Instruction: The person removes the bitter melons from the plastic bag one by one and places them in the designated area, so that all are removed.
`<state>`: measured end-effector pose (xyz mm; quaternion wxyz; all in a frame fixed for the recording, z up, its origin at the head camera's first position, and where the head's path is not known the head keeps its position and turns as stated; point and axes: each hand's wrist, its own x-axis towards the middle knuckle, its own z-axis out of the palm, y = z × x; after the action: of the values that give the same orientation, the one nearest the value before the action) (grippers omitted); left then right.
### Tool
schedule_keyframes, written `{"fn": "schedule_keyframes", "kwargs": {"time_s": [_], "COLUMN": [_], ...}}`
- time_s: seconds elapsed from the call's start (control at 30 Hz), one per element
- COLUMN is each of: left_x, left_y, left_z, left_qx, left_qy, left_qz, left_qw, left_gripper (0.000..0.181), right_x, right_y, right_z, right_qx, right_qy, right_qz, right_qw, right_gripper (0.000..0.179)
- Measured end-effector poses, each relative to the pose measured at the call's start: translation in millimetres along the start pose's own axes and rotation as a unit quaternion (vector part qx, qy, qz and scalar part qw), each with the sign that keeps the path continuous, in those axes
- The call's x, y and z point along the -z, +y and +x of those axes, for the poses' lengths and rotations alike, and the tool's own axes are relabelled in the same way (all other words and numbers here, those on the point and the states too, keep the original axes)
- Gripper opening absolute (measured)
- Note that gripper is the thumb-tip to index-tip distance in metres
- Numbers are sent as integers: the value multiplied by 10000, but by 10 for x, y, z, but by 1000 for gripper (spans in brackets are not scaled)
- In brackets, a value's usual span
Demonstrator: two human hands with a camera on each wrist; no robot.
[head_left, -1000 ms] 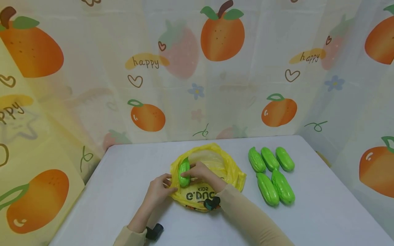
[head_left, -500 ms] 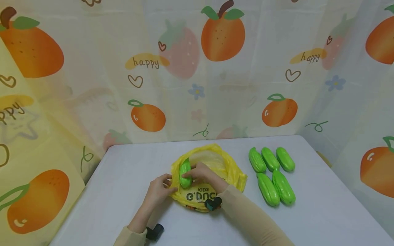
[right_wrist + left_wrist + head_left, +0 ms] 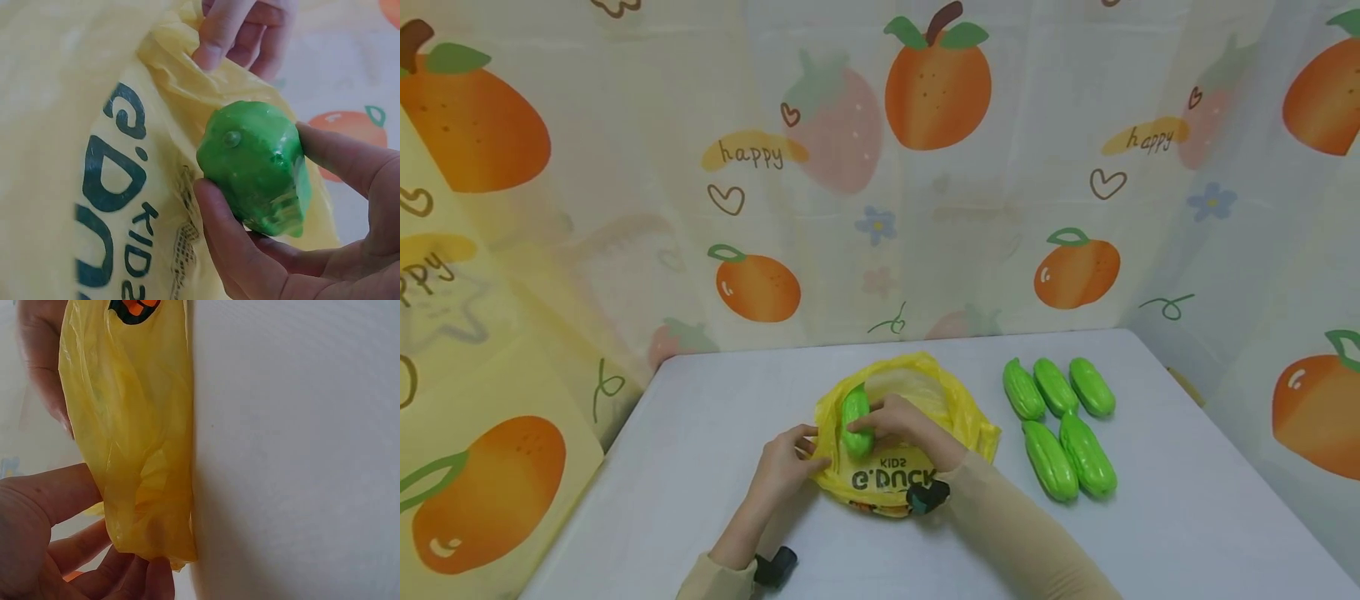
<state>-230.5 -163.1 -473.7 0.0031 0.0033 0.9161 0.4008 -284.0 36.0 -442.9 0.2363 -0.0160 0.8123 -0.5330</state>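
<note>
A yellow plastic bag (image 3: 957, 392) with dark lettering lies with its mouth open at the middle of the table. My left hand (image 3: 784, 462) pinches the bag's left edge between thumb and fingers; in the left wrist view, the fingers (image 3: 94, 572) lie against the crumpled yellow film. Over the bag's mouth, near its left side, my right hand (image 3: 901, 423) grips a shiny green cucumber (image 3: 855, 421) between thumb and fingers. Seen end-on in the right wrist view, that cucumber (image 3: 253, 159) has a small knob and a bumpy surface. Its far side is hidden there.
Several similar green cucumbers (image 3: 1088, 454) lie in two rows on the white table (image 3: 1180, 500), right of the bag. A curtain (image 3: 955, 192) printed with fruit hangs behind the table and along its sides. Black cameras (image 3: 775, 567) are strapped at both wrists.
The right hand and its cucumber have shifted slightly to the right within the bag's mouth. My left hand keeps its place at the bag's edge. The loose cucumbers lie as before.
</note>
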Motion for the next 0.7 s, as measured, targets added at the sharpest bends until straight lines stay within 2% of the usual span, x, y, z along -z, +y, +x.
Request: {"fn": "schedule_keyframes", "kwargs": {"time_s": [0.27, 0.7], "left_x": [3, 2], "left_y": [-4, -7], "left_z": [-9, -14], "left_qx": [-38, -29], "left_qy": [-12, -18], "left_qz": [23, -2], "left_qw": [10000, 10000], "left_gripper": [43, 44], "right_x": [70, 206], "right_y": [0, -29], "right_z": [-71, -243], "right_qx": [-58, 108], "right_qy": [-87, -29], "right_qz": [217, 53], "right_qw": [9997, 9999], "right_gripper": [59, 67]}}
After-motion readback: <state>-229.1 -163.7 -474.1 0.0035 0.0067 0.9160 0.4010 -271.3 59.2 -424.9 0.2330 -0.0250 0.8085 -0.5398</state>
